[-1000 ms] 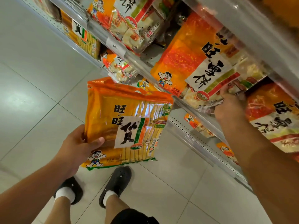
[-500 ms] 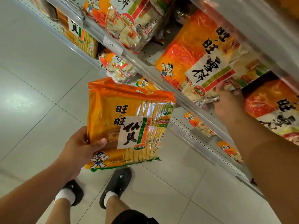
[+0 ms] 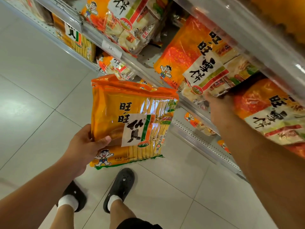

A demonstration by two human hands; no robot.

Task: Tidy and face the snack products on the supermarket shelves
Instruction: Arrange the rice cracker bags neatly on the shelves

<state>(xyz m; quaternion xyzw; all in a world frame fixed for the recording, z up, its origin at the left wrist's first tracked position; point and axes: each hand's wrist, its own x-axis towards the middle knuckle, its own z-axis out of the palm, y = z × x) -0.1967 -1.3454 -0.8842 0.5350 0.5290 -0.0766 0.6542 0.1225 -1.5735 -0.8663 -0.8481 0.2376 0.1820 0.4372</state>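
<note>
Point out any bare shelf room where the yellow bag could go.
One bare patch on the middle shelf, between the leaning pack and the orange bag the right hand grips. Rightward it is crowded. The left hand holds the yellow bag.

A snack pack (image 3: 132,124) is hanging at frame centre over the floor (image 3: 41,90), with the left hand (image 3: 85,146) gripping its lower left edge. To its right, the right hand (image 3: 217,109) is reaching onto the shelf (image 3: 193,106) running from upper left to lower right, touching the bottom of a bag (image 3: 198,63) lying there. Two feet in slippers (image 3: 122,184) are standing below the pack, at bottom centre.
</note>
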